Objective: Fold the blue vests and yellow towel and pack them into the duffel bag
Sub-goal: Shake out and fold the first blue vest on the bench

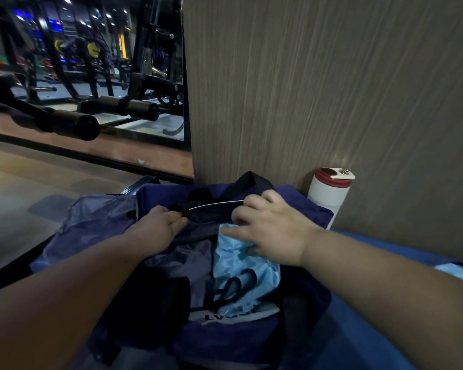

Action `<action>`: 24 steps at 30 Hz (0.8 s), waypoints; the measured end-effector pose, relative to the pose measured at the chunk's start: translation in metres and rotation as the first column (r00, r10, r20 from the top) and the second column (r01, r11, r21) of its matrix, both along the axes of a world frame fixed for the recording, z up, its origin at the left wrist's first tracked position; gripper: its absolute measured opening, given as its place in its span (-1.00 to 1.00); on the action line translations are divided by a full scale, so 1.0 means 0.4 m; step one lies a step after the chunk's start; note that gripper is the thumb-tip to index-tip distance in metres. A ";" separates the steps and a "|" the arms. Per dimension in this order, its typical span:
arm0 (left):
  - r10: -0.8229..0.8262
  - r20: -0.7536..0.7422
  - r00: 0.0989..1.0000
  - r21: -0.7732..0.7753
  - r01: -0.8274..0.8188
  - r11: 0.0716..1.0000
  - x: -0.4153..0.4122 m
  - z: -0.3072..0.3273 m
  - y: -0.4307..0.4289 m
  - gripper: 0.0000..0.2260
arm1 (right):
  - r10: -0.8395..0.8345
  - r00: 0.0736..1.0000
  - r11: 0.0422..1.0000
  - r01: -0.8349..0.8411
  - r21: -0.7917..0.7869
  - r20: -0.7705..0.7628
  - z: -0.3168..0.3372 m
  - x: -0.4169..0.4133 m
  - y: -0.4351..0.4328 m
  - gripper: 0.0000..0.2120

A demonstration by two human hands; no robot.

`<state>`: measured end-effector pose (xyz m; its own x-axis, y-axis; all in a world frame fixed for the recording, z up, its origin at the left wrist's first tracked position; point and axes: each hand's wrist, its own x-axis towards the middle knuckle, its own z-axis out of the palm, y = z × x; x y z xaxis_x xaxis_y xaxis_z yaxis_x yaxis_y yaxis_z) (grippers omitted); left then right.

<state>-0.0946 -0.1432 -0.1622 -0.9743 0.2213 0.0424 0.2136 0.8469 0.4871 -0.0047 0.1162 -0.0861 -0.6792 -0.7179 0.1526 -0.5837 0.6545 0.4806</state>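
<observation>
I see both hands at the mouth of the duffel bag (225, 340), centre frame; blue bench (358, 329) shows lower right. Left hand (158, 225) pinches the bag's dark rim strip. Right hand (273, 228) has its fingers curled over the same strip further right (palm lies on the light blue vest (246, 265)). That vest sits inside the bag, bunched, w/ black print showing. A greyish-blue garment (91, 225) drapes over the bag's left side. White bottle (328, 193) w/ red lid stands by the wall, right of centre.
</observation>
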 end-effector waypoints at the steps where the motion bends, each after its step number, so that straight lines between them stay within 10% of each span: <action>1: -0.004 0.007 1.000 -0.028 0.004 1.000 0.000 0.001 -0.001 -0.67 | 0.025 0.996 1.000 -0.027 -0.015 -0.084 -0.016 0.002 -0.003 -0.40; 8: 0.003 0.029 1.000 -0.066 -0.001 0.998 -0.040 -0.045 -0.030 -0.27 | -0.063 0.993 0.903 0.013 -0.428 -0.103 -0.036 0.077 -0.002 -0.68; 15: 0.040 0.031 0.999 -0.112 -0.037 0.993 0.010 0.003 -0.001 -0.51 | -0.397 0.729 0.897 0.436 0.069 0.558 -0.081 0.120 0.017 0.03; 24: 0.089 -0.157 0.984 -0.223 -0.123 0.967 0.054 0.056 0.028 -0.68 | -0.220 0.936 0.968 0.244 -0.054 0.274 -0.058 0.163 0.017 -0.31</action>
<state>-0.0729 -0.1320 -0.1398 -0.9799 0.1376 0.1442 0.1702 0.9542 0.2461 0.0606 0.1231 -0.1095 -0.8494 -0.5277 -0.0010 -0.5089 0.8186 0.2664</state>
